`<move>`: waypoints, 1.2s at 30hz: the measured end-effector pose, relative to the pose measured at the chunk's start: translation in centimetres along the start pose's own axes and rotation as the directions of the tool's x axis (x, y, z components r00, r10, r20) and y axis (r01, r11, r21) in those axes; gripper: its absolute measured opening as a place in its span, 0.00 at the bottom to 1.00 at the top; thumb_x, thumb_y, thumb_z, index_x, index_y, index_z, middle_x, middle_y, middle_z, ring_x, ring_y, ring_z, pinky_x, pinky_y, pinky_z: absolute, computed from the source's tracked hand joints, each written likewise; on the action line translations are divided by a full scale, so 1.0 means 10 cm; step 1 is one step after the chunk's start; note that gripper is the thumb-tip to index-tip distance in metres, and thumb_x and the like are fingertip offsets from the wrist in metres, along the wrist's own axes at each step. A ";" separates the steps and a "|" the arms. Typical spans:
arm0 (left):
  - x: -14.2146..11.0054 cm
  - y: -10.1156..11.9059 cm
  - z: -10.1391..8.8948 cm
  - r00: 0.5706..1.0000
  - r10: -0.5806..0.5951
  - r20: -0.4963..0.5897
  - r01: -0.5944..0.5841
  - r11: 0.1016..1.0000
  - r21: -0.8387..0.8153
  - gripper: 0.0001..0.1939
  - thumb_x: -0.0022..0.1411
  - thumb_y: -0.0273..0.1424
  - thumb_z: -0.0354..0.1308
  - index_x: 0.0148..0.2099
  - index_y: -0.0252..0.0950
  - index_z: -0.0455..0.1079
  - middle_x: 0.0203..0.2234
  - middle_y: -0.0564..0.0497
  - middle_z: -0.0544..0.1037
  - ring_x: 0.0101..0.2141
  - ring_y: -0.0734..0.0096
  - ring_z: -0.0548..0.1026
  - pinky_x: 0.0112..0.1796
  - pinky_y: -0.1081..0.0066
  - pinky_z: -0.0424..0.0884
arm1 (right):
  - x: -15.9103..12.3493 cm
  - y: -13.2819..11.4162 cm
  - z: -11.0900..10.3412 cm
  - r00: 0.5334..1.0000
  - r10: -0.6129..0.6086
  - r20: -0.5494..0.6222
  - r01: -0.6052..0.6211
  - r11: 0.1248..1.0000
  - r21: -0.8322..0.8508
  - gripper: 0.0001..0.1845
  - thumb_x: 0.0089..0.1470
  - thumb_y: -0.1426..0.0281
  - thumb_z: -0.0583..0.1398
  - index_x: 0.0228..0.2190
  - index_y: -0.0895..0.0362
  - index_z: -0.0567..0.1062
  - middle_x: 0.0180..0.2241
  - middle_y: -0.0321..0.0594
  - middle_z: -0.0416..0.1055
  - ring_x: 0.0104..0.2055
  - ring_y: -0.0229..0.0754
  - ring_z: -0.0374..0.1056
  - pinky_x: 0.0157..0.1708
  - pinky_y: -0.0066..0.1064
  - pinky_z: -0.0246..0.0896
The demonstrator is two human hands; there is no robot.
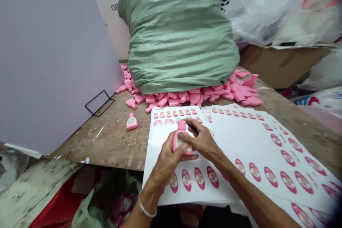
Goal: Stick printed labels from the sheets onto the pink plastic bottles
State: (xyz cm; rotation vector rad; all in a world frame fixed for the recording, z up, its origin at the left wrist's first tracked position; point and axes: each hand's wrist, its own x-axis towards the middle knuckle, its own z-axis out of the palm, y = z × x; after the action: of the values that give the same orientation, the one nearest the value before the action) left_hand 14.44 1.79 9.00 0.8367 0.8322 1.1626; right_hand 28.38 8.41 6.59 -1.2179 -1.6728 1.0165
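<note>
A small pink plastic bottle [181,125] with a pale label on its front is upright in my left hand [171,151], whose fingers wrap around its body. My right hand [201,137] is against the bottle, its thumb pressing on the label. A slim dark tool [191,127] sits in the curled fingers of my right hand; its kind is hard to make out. Beneath both hands lies a white sticker sheet [157,153] with pink oval and round stickers. Another labelled pink bottle [131,122] stands on the table to the left.
Several more sticker sheets [227,133] overlap on the right. A heap of pink bottles [240,91] lies around the base of a large green sack [179,35]. A pale panel [53,53] with a black wire stand [100,103] rises at left. Below the table edge is an open green bag [92,203].
</note>
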 end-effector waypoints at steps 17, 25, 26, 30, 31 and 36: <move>0.17 0.11 -0.94 0.729 0.679 -0.088 0.034 0.092 0.995 0.27 0.61 0.33 0.53 0.62 0.33 0.57 0.60 0.35 0.60 0.61 0.46 0.57 0.57 0.47 0.58 | 1.38 0.56 -0.47 0.932 0.039 -0.361 -0.320 0.559 -0.765 0.18 0.54 0.65 0.55 0.37 0.67 0.76 0.35 0.59 0.74 0.41 0.56 0.70 0.38 0.41 0.59; 0.40 0.28 -0.16 0.903 0.314 0.293 -0.371 0.227 0.901 0.25 0.56 0.34 0.60 0.56 0.36 0.66 0.54 0.39 0.69 0.55 0.50 0.65 0.54 0.52 0.62 | 0.33 -0.30 -0.85 0.871 -0.255 0.419 0.489 0.509 -0.708 0.08 0.48 0.73 0.58 0.33 0.55 0.73 0.33 0.42 0.71 0.37 0.44 0.65 0.36 0.32 0.58; 0.42 0.27 -0.11 0.930 0.185 0.316 -0.363 0.352 0.863 0.22 0.56 0.36 0.60 0.53 0.36 0.69 0.49 0.41 0.74 0.50 0.52 0.70 0.50 0.56 0.66 | 0.22 -0.34 -0.86 0.837 -0.254 0.484 0.536 0.556 -0.635 0.07 0.48 0.74 0.58 0.33 0.55 0.73 0.33 0.41 0.71 0.35 0.42 0.65 0.34 0.32 0.58; 0.47 0.13 -0.08 0.982 -0.103 0.157 -0.012 0.800 0.600 0.13 0.55 0.39 0.61 0.37 0.33 0.74 0.29 0.49 0.75 0.30 0.69 0.72 0.32 0.71 0.67 | 0.08 -0.07 -0.88 0.913 -0.166 0.372 0.331 0.834 -0.441 0.12 0.55 0.64 0.57 0.42 0.52 0.70 0.40 0.40 0.72 0.38 0.42 0.67 0.37 0.32 0.61; 0.48 0.08 -0.09 0.991 -0.120 0.061 0.073 0.859 0.507 0.15 0.52 0.39 0.64 0.36 0.33 0.73 0.28 0.51 0.74 0.28 0.72 0.71 0.30 0.73 0.65 | 0.11 0.07 -0.87 0.952 -0.131 0.277 0.244 0.871 -0.427 0.13 0.58 0.61 0.55 0.43 0.52 0.69 0.41 0.41 0.72 0.39 0.42 0.68 0.37 0.32 0.62; 0.58 -0.18 -0.13 0.980 -0.088 -0.181 0.131 0.961 0.245 0.21 0.47 0.44 0.67 0.33 0.31 0.69 0.24 0.55 0.68 0.24 0.78 0.65 0.27 0.76 0.61 | 0.25 0.67 -0.68 0.987 -0.158 -0.004 0.124 0.788 -0.603 0.10 0.60 0.63 0.52 0.33 0.54 0.70 0.31 0.41 0.73 0.35 0.45 0.66 0.36 0.36 0.59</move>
State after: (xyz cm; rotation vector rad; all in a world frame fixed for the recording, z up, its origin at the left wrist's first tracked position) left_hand 15.18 7.29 6.19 0.8980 1.1729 1.0508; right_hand 36.29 13.22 3.09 -1.4662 -2.0912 0.3413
